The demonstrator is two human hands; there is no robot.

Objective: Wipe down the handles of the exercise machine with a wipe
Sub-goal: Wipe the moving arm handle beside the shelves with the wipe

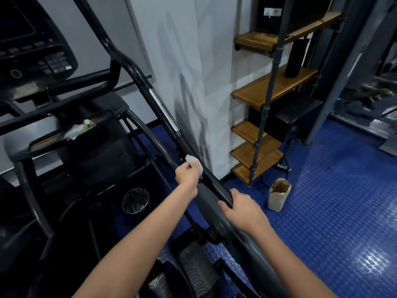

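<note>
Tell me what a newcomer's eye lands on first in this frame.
First, the two bare arms reaching up from the bottom edge to the black handle of the exercise machine, which runs diagonally through the centre. The left hand holds a white wipe against the bar, and the right hand grips the bar lower down. Next, the bright blue studded floor at right, where a brown paper bag stands below the wooden shelves.

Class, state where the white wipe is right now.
In the head view, centre frame: the wipe is held in the left hand against the black handle, above the right hand.
</note>
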